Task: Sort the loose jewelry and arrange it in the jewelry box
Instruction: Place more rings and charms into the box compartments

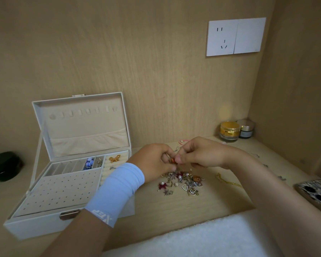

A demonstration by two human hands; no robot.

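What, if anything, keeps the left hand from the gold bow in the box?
Likely yes: the gold bow lies uncovered in the open jewelry box beside the left hand, which is busy pinching a small piece.

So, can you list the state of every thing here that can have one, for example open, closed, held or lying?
White jewelry box: open, lid upright.
Gold bow-shaped brooch: lying in the box's right compartment.
Small orange-red jewelry piece: pinched between left hand and right hand.
Pile of loose mixed jewelry: lying unsorted on the wooden desk.
Gold-lidded glass jar: closed.
White wall socket: nothing plugged in.
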